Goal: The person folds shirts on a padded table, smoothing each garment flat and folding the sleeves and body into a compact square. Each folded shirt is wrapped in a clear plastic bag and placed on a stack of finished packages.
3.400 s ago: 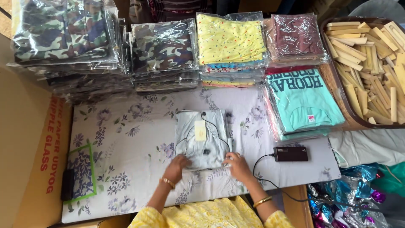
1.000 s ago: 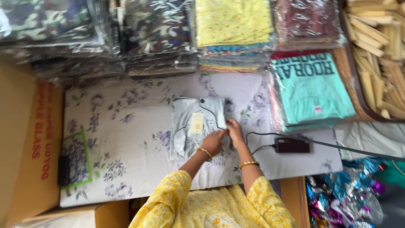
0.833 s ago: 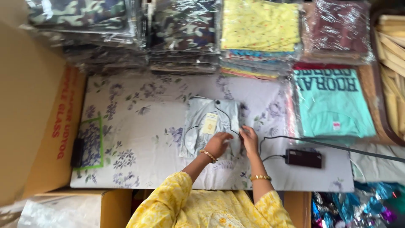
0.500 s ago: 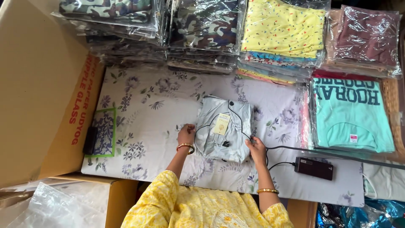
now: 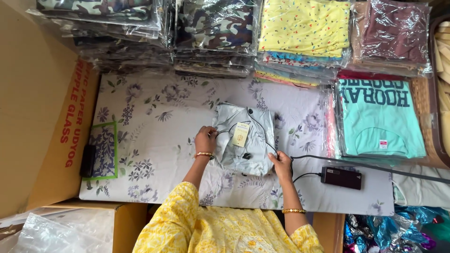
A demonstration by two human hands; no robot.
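A folded pale blue shirt (image 5: 246, 140) with dark piping and a yellow tag lies on the floral table cover (image 5: 154, 117). My left hand (image 5: 205, 139) grips its left edge near the collar. My right hand (image 5: 281, 162) holds its lower right corner. Both wrists wear gold bangles, and my yellow sleeves show at the bottom.
Stacks of bagged camouflage garments (image 5: 211, 28), yellow printed ones (image 5: 304, 28) and maroon ones (image 5: 391, 33) line the far edge. A bagged teal t-shirt (image 5: 379, 117) lies to the right. A black adapter (image 5: 341, 177) with cable sits near my right hand. A cardboard box (image 5: 37, 122) stands left.
My hands moved from the middle of the shirt out to its left and right edges. The camera view swung left and closer.
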